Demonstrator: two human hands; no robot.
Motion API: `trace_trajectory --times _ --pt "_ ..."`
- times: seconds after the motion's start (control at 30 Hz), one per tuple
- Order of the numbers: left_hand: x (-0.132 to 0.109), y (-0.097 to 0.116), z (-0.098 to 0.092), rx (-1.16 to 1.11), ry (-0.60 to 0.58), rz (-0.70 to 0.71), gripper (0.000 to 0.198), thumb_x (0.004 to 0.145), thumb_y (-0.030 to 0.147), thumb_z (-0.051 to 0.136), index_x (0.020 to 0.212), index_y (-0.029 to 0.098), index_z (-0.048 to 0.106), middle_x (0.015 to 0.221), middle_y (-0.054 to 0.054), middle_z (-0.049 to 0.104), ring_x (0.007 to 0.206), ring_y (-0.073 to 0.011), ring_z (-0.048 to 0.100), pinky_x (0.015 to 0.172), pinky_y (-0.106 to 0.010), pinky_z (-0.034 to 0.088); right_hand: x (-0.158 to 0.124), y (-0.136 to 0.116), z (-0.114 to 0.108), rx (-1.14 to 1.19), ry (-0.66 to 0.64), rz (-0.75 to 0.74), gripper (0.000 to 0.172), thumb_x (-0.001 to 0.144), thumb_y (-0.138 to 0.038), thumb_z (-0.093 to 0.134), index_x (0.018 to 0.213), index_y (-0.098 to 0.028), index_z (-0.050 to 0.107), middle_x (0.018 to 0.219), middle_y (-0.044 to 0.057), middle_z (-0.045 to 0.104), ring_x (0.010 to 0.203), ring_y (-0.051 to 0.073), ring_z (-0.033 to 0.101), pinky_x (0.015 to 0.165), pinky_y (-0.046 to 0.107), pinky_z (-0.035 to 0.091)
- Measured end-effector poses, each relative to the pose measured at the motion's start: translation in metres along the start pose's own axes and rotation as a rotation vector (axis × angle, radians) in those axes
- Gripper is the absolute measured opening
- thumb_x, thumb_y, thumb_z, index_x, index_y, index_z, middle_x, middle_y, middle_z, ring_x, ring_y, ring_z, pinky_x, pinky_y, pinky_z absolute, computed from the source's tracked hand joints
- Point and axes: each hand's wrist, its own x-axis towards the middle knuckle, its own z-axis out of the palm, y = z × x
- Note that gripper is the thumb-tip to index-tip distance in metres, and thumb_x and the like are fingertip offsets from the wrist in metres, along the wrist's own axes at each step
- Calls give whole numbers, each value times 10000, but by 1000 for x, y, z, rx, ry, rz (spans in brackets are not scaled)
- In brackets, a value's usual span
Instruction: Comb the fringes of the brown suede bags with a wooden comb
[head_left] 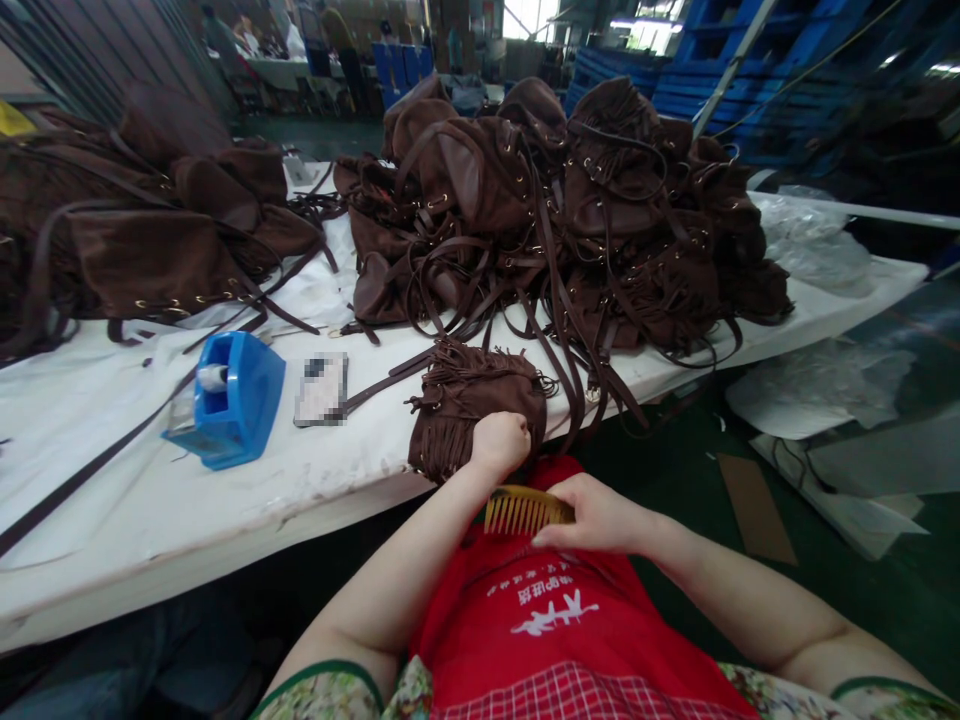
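Observation:
A small brown fringed suede bag (pixel 469 405) lies at the near edge of the white table (pixel 150 500). My left hand (pixel 500 442) is closed on the bag's lower edge, where the fringe hangs. My right hand (pixel 596 515) is just below the table edge, over my red apron (pixel 540 620). It holds a yellow wooden comb (pixel 523 510), teeth pointing up towards the bag.
A large heap of brown fringed bags with long straps (pixel 555 210) fills the table's middle and right. More brown bags (pixel 142 230) are piled at the left. A blue tape dispenser (pixel 229 400) and a phone (pixel 321 390) lie left of the small bag. Clear plastic sheeting (pixel 817 385) lies on the green floor.

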Motion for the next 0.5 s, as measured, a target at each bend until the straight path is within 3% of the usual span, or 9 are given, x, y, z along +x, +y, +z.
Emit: trace_trajectory --times 0.1,0.17,0.23,0.3,0.37,0.4,0.43,0.5 --pt "-9 0 -11 108 -17 126 173 773 238 486 672 187 617 703 -71 638 716 -218 612 676 -309 452 -7 -1 -2 123 -55 -62 410 731 -531 689 705 -127 622 587 -38 508 531 103 441 457 195 315" --pt "-21 -5 -27 27 -40 268 139 764 307 553 765 191 631 800 -66 662 755 -208 621 707 -291 473 -8 10 -11 189 99 -56 406 737 -532 687 764 -129 635 625 -27 535 561 119 477 483 206 354" --pt "-35 -20 -50 -136 48 350 217 798 383 547 871 197 631 939 -60 668 832 -184 622 765 -265 483 -8 26 -21 249 355 1 412 769 -549 647 804 -140 619 628 -22 543 545 121 485 476 213 366" --pt "-47 -43 -74 -271 292 240 314 897 408 389 943 198 618 1016 -53 660 856 -154 619 791 -253 486 -5 41 -29 308 557 68 427 826 -587 546 809 -161 575 582 -34 516 453 104 446 414 213 331" --pt "-51 -72 -91 -256 547 31 387 933 398 286 968 191 611 1033 -54 657 883 -156 617 809 -272 486 1 47 -32 330 637 84 440 877 -606 429 816 -181 528 546 -50 484 375 91 394 360 213 280" --pt "-51 -86 -95 -196 620 -57 378 923 412 313 982 185 610 1045 -60 655 917 -173 613 834 -291 480 5 45 -32 315 638 70 434 898 -598 382 836 -188 512 550 -52 487 363 92 392 355 215 279" --pt "-49 -99 -97 -131 636 -127 365 896 440 379 1007 177 607 1059 -70 652 952 -194 607 856 -311 473 11 39 -31 273 622 41 418 918 -578 351 862 -192 503 566 -48 502 374 98 413 368 217 301" --pt "-44 -121 -92 -73 518 -234 443 816 500 512 1082 154 586 1028 -87 662 938 -224 613 848 -331 472 26 22 -25 99 575 -31 376 954 -516 314 878 -197 498 607 -30 541 451 118 488 450 229 374"
